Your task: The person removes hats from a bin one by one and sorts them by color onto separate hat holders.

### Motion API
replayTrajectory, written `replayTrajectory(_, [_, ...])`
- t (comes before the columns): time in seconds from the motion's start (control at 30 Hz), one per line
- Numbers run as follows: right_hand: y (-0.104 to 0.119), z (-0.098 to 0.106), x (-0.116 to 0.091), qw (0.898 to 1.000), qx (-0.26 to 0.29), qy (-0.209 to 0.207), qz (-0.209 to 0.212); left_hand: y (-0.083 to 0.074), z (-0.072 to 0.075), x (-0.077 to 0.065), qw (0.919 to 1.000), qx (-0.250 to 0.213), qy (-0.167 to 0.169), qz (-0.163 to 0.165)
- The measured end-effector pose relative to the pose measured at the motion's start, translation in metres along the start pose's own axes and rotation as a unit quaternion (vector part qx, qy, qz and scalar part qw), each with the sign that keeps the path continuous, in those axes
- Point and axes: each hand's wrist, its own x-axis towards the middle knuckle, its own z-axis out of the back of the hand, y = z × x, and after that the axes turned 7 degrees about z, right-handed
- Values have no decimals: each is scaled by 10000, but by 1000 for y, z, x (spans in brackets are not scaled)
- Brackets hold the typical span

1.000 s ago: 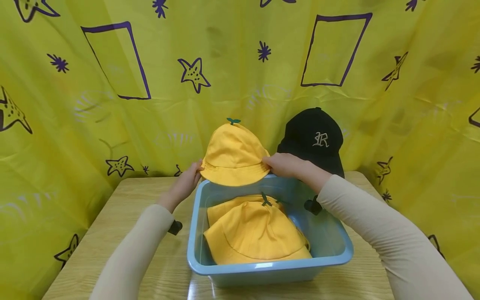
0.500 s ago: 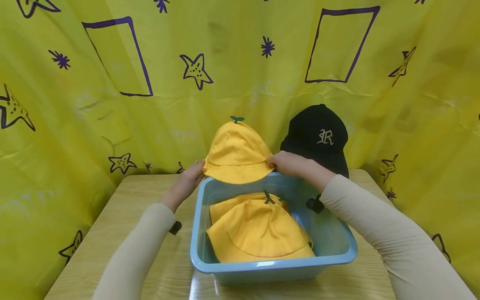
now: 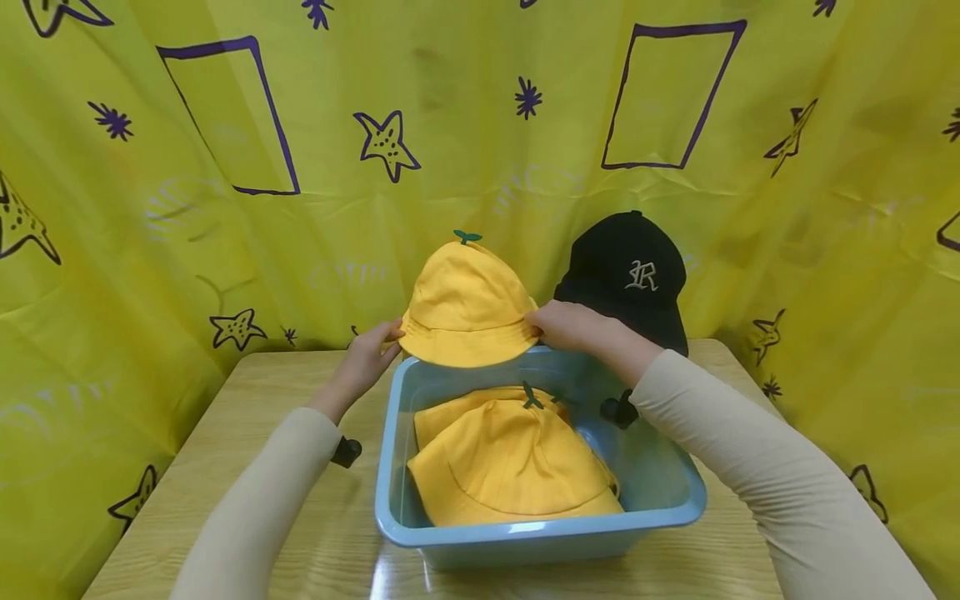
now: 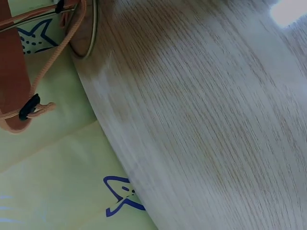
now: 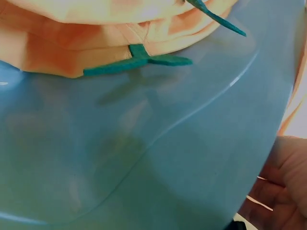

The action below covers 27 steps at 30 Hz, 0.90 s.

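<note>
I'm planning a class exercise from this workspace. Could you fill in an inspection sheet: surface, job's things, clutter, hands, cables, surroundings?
Surface: wood-grain table, shiny in places.
Job's things: yellow hat, upright by the far rim of a blue tub; at least two folded hats inside the tub.
Clutter: black cap marked "R", behind the tub, toward the right.
Hands: left hand and right hand hold the yellow hat at opposite edges.
Cables: nothing seen; one cord in the left wrist view, purpose unclear.
Surroundings: yellow curtain with dark drawings.

You face a yellow rippled fabric curtain (image 3: 465,192) printed with dark-purple stars and rectangular outlines; below, a pale wood-grain desk (image 3: 232,425) catches glare.
</note>
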Motion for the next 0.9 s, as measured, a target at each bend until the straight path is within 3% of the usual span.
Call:
replayTrajectory(0.2, [1,12,-4,9998,-19,99,141,-6,13,-2,9982,290,405,332])
replayTrajectory(0.67, [12,32,-14,9973,182,63,714,-15,41,-15,9962,738,345,-313])
replayTrajectory(0.9, [33,38,-24,9906,631,63,1213,-27,49,-21,9967,524,627,42])
